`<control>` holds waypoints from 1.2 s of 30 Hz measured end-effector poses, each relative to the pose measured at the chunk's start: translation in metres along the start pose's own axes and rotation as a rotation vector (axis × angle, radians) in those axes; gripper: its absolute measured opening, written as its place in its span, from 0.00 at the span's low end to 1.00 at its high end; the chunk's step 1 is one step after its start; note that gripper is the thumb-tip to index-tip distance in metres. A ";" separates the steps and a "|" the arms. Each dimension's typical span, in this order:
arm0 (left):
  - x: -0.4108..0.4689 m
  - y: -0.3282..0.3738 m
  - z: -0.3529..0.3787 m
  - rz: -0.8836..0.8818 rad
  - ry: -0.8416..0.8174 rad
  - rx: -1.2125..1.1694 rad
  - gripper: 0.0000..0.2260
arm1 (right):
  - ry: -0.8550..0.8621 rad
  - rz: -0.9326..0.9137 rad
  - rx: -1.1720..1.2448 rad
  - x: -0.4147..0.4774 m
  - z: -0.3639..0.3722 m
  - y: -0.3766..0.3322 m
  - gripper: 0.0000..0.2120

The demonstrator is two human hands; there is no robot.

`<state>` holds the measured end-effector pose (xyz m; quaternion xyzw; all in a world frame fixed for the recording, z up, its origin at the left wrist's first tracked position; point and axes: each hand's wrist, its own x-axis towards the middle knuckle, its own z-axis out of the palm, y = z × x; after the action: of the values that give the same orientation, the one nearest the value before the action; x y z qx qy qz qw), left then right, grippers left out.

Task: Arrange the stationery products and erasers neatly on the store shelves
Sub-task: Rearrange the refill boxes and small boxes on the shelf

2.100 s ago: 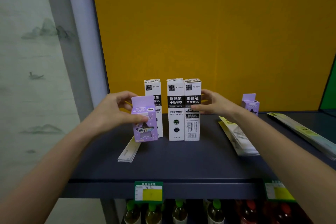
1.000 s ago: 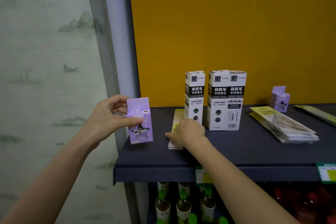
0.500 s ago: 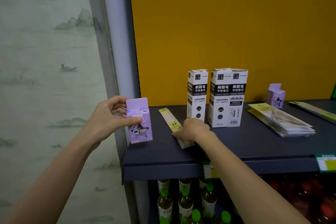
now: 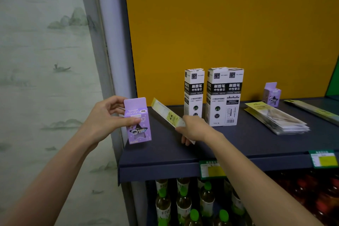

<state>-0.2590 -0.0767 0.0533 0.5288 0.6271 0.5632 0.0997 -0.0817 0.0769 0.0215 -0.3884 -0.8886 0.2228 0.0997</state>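
Note:
My left hand (image 4: pixel 102 121) grips a small purple box (image 4: pixel 138 121) with a star window, upright at the left end of the dark shelf (image 4: pixel 165 154). My right hand (image 4: pixel 194 129) holds the near end of a long flat yellow-white packet (image 4: pixel 167 113), whose far end tilts up toward the back left. Behind it three tall white-and-black refill boxes stand upright: one alone (image 4: pixel 194 92), and a touching pair (image 4: pixel 225 96).
A fanned stack of flat yellow-headed packets (image 4: pixel 275 117) lies to the right, a second purple box (image 4: pixel 271 94) behind it, another long packet (image 4: pixel 315 112) at far right. An orange panel backs the shelf. Price tags (image 4: pixel 323 158) hang on the front edge; bottles (image 4: pixel 183 202) stand below.
My right hand left the refill boxes, came to the flat packet at the left and lifted it, so it now tilts. The purple box stays in my left hand. The view has shifted left.

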 end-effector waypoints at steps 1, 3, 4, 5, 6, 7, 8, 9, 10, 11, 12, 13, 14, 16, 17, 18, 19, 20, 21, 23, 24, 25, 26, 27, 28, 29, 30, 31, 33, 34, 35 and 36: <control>0.000 0.001 0.002 0.005 -0.005 -0.001 0.18 | 0.018 -0.029 0.036 -0.007 -0.002 0.000 0.11; -0.002 0.007 0.007 0.018 -0.013 -0.013 0.17 | 0.064 -0.088 0.113 -0.024 -0.008 0.001 0.10; -0.003 0.012 0.010 0.028 -0.018 -0.020 0.17 | 0.083 -0.117 0.156 -0.034 -0.012 0.002 0.09; -0.004 0.017 0.013 0.041 -0.023 -0.028 0.18 | 0.092 -0.143 0.197 -0.045 -0.016 0.004 0.08; -0.006 0.024 0.015 0.052 -0.031 -0.037 0.19 | 0.093 -0.164 0.236 -0.056 -0.021 0.008 0.06; -0.007 0.031 0.017 0.065 -0.037 -0.046 0.20 | 0.088 -0.171 0.277 -0.068 -0.027 0.013 0.04; -0.008 0.038 0.020 0.076 -0.040 -0.056 0.22 | 0.084 -0.170 0.317 -0.080 -0.034 0.018 0.01; -0.008 0.045 0.023 0.085 -0.043 -0.068 0.24 | 0.088 -0.159 0.351 -0.092 -0.040 0.025 0.03; -0.009 0.053 0.028 0.092 -0.052 -0.079 0.25 | 0.098 -0.143 0.390 -0.104 -0.048 0.033 0.03; -0.009 0.059 0.034 0.098 -0.063 -0.088 0.24 | 0.113 -0.121 0.432 -0.114 -0.055 0.042 0.03; -0.009 0.067 0.043 0.104 -0.076 -0.097 0.23 | 0.135 -0.102 0.472 -0.124 -0.062 0.053 0.02; -0.010 0.073 0.053 0.111 -0.091 -0.107 0.21 | 0.160 -0.087 0.497 -0.133 -0.068 0.065 0.04; -0.011 0.081 0.066 0.116 -0.105 -0.114 0.21 | 0.185 -0.068 0.512 -0.142 -0.074 0.077 0.05; -0.014 0.095 0.093 0.122 -0.133 -0.120 0.25 | 0.232 -0.036 0.543 -0.159 -0.086 0.104 0.06; -0.015 0.102 0.107 0.123 -0.145 -0.117 0.28 | 0.252 -0.020 0.570 -0.167 -0.093 0.118 0.07; -0.016 0.109 0.122 0.120 -0.150 -0.117 0.29 | 0.270 -0.004 0.596 -0.176 -0.099 0.131 0.08; -0.016 0.115 0.137 0.119 -0.154 -0.121 0.29 | 0.288 0.010 0.618 -0.185 -0.107 0.145 0.09; -0.017 0.122 0.153 0.120 -0.155 -0.129 0.27 | 0.303 0.023 0.632 -0.193 -0.114 0.158 0.10; -0.018 0.127 0.168 0.125 -0.157 -0.126 0.26 | 0.315 0.033 0.644 -0.201 -0.121 0.172 0.10; -0.023 0.139 0.201 0.137 -0.170 -0.104 0.24 | 0.334 0.046 0.671 -0.215 -0.135 0.199 0.09; -0.025 0.144 0.217 0.137 -0.176 -0.091 0.23 | 0.342 0.054 0.690 -0.220 -0.141 0.212 0.09; -0.027 0.149 0.233 0.136 -0.186 -0.078 0.22 | 0.349 0.063 0.711 -0.224 -0.147 0.226 0.09; -0.029 0.154 0.249 0.133 -0.196 -0.068 0.22 | 0.354 0.073 0.726 -0.228 -0.153 0.240 0.10; -0.031 0.158 0.263 0.137 -0.206 -0.066 0.21 | 0.357 0.083 0.732 -0.230 -0.160 0.253 0.10; -0.031 0.163 0.277 0.144 -0.208 -0.062 0.21 | 0.360 0.096 0.727 -0.231 -0.166 0.266 0.10; -0.031 0.168 0.290 0.153 -0.208 -0.057 0.22 | 0.366 0.115 0.719 -0.231 -0.172 0.279 0.10; -0.029 0.173 0.303 0.159 -0.208 -0.055 0.21 | 0.376 0.143 0.708 -0.230 -0.179 0.293 0.10; -0.027 0.177 0.314 0.165 -0.209 -0.058 0.19 | 0.390 0.177 0.698 -0.229 -0.185 0.304 0.10; -0.020 0.183 0.336 0.169 -0.214 -0.066 0.17 | 0.427 0.254 0.663 -0.222 -0.197 0.327 0.08; -0.017 0.185 0.345 0.165 -0.214 -0.071 0.16 | 0.445 0.288 0.631 -0.218 -0.203 0.338 0.08; -0.012 0.186 0.354 0.162 -0.211 -0.072 0.16 | 0.463 0.316 0.594 -0.213 -0.208 0.348 0.08; -0.007 0.187 0.363 0.162 -0.209 -0.067 0.16 | 0.477 0.332 0.559 -0.207 -0.213 0.358 0.08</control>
<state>0.1084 0.0994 0.0767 0.6298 0.5493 0.5320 0.1364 0.3648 0.2076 0.0389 -0.5255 -0.6708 0.3725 0.3675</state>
